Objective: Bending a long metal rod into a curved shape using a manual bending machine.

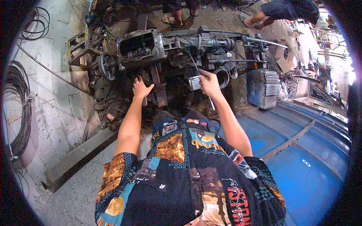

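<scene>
A gearbox (160,47) lies across the floor in front of me, its housing uncovered at the left end so that dark gears show inside. My left hand (141,88) is just on the near side of the housing, fingers spread, holding nothing. Farther right, my right hand (209,85) is closed around a thin metal rod (194,63). The rod slants up and left toward the shaft section of the gearbox; a pale length shows below the hand. A shiny rectangular metal piece (194,83) sits beside that hand. Whether the rod touches the gearbox I cannot tell.
At the left are a handwheel (107,66), a yellow metal frame (78,47) and coiled cable (17,109). A finned blue motor (263,89) stands right, near a blue metal panel (305,150). A long beam (81,158) lies lower left. Other people's legs (260,17) show beyond.
</scene>
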`<state>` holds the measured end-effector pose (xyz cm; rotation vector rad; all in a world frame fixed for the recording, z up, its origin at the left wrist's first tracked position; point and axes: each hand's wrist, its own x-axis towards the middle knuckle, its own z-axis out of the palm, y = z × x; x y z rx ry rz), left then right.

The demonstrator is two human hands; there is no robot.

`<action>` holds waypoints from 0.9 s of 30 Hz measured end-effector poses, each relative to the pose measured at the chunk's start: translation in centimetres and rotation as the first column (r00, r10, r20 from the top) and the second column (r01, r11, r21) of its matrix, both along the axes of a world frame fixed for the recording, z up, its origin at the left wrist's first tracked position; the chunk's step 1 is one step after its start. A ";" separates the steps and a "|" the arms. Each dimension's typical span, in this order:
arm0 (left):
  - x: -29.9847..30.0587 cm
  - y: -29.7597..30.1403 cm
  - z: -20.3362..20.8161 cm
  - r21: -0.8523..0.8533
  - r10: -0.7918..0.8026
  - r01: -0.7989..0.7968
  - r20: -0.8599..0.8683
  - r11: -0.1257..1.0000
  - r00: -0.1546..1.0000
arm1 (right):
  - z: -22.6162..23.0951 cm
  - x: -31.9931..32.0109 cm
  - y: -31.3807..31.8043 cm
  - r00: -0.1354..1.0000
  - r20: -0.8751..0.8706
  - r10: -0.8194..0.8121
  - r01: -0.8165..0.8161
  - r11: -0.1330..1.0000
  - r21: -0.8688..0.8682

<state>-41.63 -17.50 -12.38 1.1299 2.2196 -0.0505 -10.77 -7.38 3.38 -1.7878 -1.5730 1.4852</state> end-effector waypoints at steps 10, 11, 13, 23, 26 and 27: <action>1.6 -1.2 2.2 0.242 0.049 -0.010 -0.155 0.970 0.987 | -0.9 -0.2 2.4 0.989 -0.107 -0.099 0.077 0.979 -0.187; 1.8 -1.2 2.5 0.275 0.037 0.005 -0.145 0.961 0.989 | -0.8 -0.2 2.8 0.994 -0.093 -0.065 0.046 0.980 -0.192; 2.8 -1.1 3.1 0.332 0.025 0.028 -0.153 0.943 0.988 | -0.6 -0.5 4.1 1.000 0.015 0.009 -0.007 0.993 -0.122; 8.2 1.6 6.5 0.611 -0.020 0.166 -0.238 0.774 0.971 | 0.9 -2.1 6.4 0.962 0.215 0.167 -0.163 0.986 -0.037; 10.1 1.7 8.0 0.610 0.011 0.102 -0.178 0.785 0.984 | -0.4 -2.2 6.5 0.981 0.117 0.152 -0.152 0.988 -0.013; 10.9 1.9 8.7 0.613 -0.003 0.097 -0.153 0.784 0.988 | -2.0 -1.9 6.9 0.983 0.115 0.141 -0.141 0.990 -0.009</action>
